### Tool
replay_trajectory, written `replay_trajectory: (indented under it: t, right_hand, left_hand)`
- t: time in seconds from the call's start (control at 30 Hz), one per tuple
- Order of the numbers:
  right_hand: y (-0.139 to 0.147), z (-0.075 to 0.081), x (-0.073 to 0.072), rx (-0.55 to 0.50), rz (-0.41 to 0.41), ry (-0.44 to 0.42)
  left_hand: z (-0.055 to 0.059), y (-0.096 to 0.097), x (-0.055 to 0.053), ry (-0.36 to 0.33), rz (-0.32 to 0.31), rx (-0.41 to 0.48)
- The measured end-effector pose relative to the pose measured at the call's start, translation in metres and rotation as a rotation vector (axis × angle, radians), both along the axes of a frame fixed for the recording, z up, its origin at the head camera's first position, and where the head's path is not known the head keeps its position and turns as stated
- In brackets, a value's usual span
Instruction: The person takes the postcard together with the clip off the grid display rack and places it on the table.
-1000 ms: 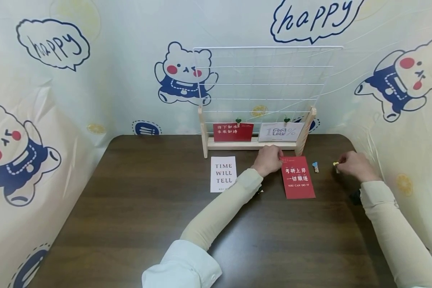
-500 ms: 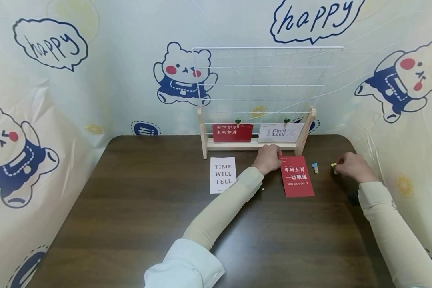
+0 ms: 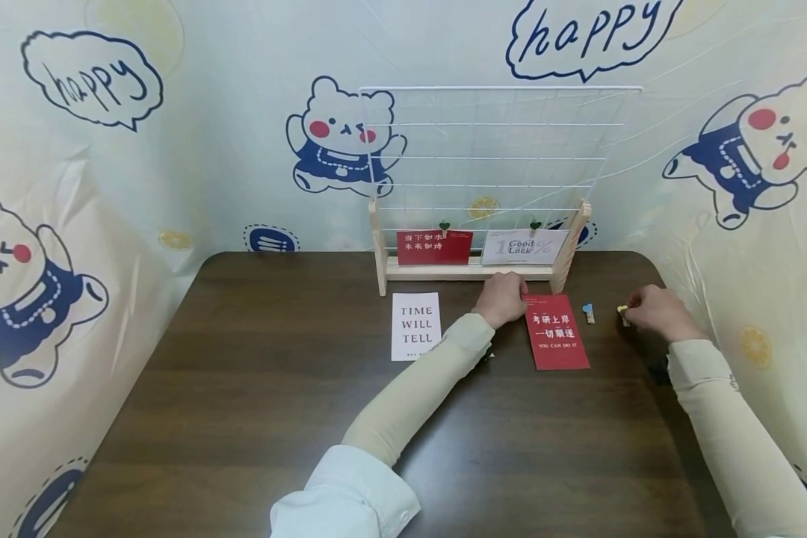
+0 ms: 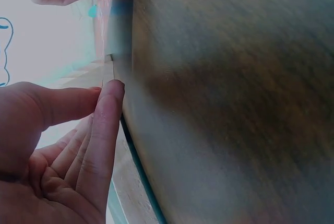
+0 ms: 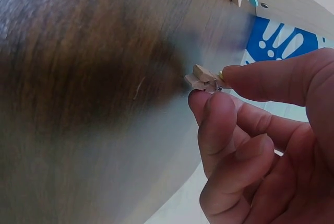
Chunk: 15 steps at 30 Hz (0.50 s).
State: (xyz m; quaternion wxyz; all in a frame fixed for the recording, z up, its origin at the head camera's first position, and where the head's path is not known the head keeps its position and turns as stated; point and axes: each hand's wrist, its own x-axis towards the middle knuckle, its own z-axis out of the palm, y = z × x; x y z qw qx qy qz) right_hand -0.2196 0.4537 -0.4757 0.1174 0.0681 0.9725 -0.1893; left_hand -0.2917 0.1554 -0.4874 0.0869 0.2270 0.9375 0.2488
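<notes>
In the head view, the left hand (image 3: 501,299), right of the frame's centre, grips the upper left corner of the red card (image 3: 557,332), which lies right of centre with its lettering facing up. The left wrist view shows the thumb and a finger pinching a thin edge, with the card seen nearly edge-on at the top. At the right of the head view, the right hand (image 3: 660,310) pinches a clothespin (image 5: 201,78) that appears there as little more than a yellow tip; the right wrist view shows its pale wooden halves and metal spring between thumb and finger. A blue-topped clip (image 3: 589,313) stands between card and right hand. Only the head view shows the white card (image 3: 415,321) reading "TIME WILL TELL" and the whole wire rack (image 3: 474,272), two cards clipped low on it.
</notes>
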Motion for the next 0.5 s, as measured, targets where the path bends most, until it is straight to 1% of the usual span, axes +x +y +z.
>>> replay_trajectory:
  t: [0.23,0.5]
  right_hand:
    - [0.0001,-0.0025,-0.001,0.01,0.017,0.013]
    - [0.0004,-0.0034,-0.0018,0.011,0.021,0.009]
  left_hand:
    - [-0.0035,0.0016,0.0004,-0.014,0.015,-0.021]
    - [-0.0051,-0.0001,0.0012,0.002,0.01,-0.017]
